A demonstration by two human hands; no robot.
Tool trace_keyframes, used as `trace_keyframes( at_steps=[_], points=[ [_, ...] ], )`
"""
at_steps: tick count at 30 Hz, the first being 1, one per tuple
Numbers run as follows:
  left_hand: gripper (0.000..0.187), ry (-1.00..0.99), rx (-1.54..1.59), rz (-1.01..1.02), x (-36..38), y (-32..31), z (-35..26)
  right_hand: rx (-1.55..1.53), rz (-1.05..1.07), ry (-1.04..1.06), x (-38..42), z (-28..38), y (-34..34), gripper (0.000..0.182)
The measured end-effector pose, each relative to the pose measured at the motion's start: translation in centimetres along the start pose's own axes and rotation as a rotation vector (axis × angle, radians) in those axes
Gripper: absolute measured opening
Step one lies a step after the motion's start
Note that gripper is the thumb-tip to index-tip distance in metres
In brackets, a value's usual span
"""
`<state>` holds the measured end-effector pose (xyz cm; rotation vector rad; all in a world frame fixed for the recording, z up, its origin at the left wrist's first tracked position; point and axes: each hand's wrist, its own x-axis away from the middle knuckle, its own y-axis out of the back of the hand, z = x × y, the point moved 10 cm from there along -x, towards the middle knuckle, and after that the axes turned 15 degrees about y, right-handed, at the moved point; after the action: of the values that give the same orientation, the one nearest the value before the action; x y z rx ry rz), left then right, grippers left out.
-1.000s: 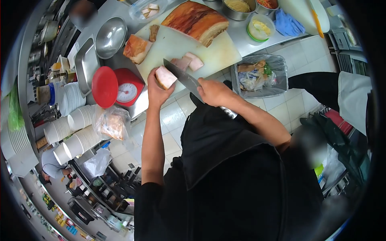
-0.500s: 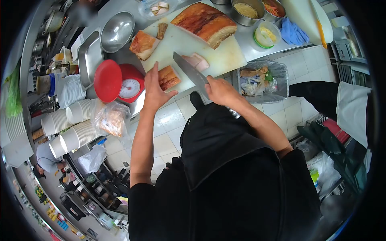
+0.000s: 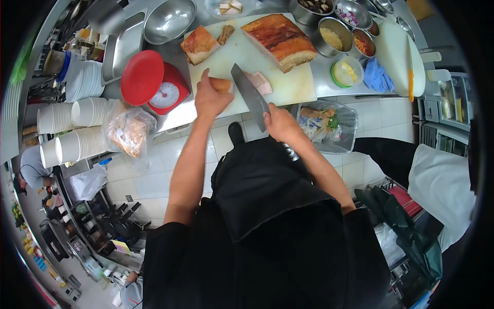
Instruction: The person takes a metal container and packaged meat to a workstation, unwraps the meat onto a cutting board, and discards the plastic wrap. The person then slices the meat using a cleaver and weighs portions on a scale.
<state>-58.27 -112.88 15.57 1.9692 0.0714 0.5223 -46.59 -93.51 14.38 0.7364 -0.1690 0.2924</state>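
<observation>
My right hand grips the handle of a broad kitchen knife, whose blade slants up and left over the white cutting board. My left hand is closed around a small block of roast pork at the board's left side, its thumb and fingers on either side of it. Beside the blade lies a pale slice of meat. Farther back on the board are a large slab of roast pork, a smaller chunk and a narrow brown strip.
A red scale stands left of the board, near a steel bowl and a steel tray. At right are tubs of ingredients, a blue cloth and a lined bin. Bagged meat and stacked bowls sit at left.
My left hand has gone from open beside the small pork block to closed around it. The knife stays in my right hand. The whole view has shifted, showing more of the counter.
</observation>
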Motion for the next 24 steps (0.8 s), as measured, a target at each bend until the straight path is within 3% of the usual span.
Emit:
trace_keyframes(
  at_steps=[2, 3, 4, 6, 14, 19, 21, 24],
  points=[
    [0.099, -0.154, 0.622, 0.397, -1.2, -1.0, 1.9, -0.01, -0.011, -0.003, 0.1, 0.1, -0.1, 0.025],
    [0.097, -0.231, 0.755, 0.51, -1.2, -0.7, 2.8, 0.003, -0.018, 0.009, 0.2, 0.3, 0.1, 0.026],
    [0.097, -0.236, 0.743, 0.501, -1.1, -0.3, 3.5, -0.007, -0.024, 0.018, 0.1, 0.3, 0.0, 0.026],
    [0.099, -0.415, 1.08, 0.478, 0.3, 2.9, 4.1, -0.057, -0.036, -0.025, 0.2, -0.5, -0.5, 0.028],
    [0.108, -0.518, 1.276, 0.457, 4.7, 9.8, 2.3, -0.122, 0.016, -0.057, 0.1, 0.1, 0.1, 0.026],
    [0.097, -0.469, 1.288, 0.451, 3.8, 9.0, 2.4, -0.109, 0.01, -0.025, 0.1, -0.1, -0.2, 0.026],
    [0.087, -0.175, 1.404, 0.523, 2.1, 6.1, 4.0, -0.135, 0.001, -0.041, 0.3, 0.3, 0.0, 0.025],
    [0.076, -0.032, 1.38, 0.537, 0.9, 3.2, 5.2, -0.106, -0.009, -0.042, 0.3, -0.2, -0.3, 0.025]
  ],
)
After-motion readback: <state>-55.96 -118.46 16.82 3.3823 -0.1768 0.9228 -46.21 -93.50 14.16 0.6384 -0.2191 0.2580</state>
